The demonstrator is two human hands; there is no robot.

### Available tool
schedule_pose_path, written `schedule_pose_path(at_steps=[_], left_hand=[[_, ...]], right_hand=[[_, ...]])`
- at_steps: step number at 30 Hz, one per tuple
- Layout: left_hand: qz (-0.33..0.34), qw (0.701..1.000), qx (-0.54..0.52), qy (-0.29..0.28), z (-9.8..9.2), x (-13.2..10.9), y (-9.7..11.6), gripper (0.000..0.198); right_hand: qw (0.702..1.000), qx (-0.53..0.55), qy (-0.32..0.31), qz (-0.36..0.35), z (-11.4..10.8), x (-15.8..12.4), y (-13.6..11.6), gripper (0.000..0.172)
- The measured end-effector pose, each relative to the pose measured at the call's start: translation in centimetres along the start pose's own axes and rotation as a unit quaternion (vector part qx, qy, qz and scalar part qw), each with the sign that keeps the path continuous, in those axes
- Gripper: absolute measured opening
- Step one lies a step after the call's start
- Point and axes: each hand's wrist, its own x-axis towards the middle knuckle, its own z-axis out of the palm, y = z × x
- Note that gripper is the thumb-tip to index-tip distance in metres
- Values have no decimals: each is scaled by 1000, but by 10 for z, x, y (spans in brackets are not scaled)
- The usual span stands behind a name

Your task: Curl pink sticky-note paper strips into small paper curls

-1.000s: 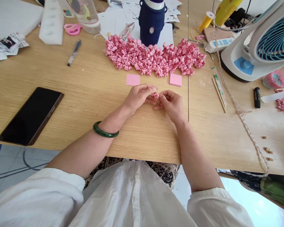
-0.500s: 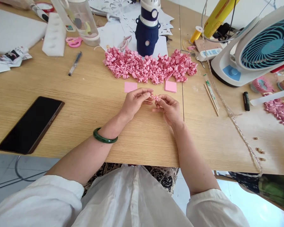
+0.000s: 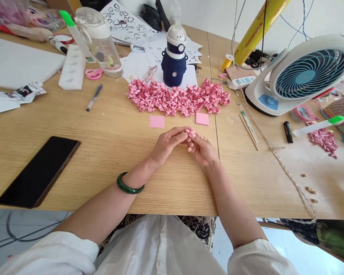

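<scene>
Hands meet just above the counter (image 3: 103, 152): left hand (image 3: 167, 143) and right hand (image 3: 203, 149) both pinch one small curled pink paper piece (image 3: 190, 132). Behind it lies a heap of curled pieces (image 3: 177, 98), judged finished. A flat pink square (image 3: 156, 121) and a second square (image 3: 202, 118) lie uncurled.

The left grip (image 3: 167, 143) and right grip (image 3: 202, 149) meet mid-counter (image 3: 109, 130), near its front edge, with a curled paper piece (image 3: 190, 132) pinched between their fingertips; just behind them lie the left paper square (image 3: 156, 121) and the right paper square (image 3: 202, 118); behind the squares runs a heap of paper curls (image 3: 177, 97), and behind the heap stands a flask (image 3: 173, 65); a phone (image 3: 38, 172) lies far left near the front edge; a pen (image 3: 94, 97) lies left of the heap; a pair of sticks (image 3: 249, 126) lies right of the squares, before a fan (image 3: 301, 76)
</scene>
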Motion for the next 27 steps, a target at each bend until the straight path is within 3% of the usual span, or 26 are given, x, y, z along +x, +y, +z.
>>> schedule_pose_path(at_steps=[14,17,21,27], left_hand=[[-31,1000,0,3,4,-3,2,40],[43,997,57,32,4,-5,5,35],[188,959,168,133,3,-8,8,12],[156,958,209,121,3,-8,3,18]], right_hand=[[1000,-17,-13,4,-7,1,5,32],[1000,-13,-10,4,-5,-1,3,31],[1000,-23,-8,-17,-3,-2,1,26],[996,-67,25,-62,-4,1,6,26]])
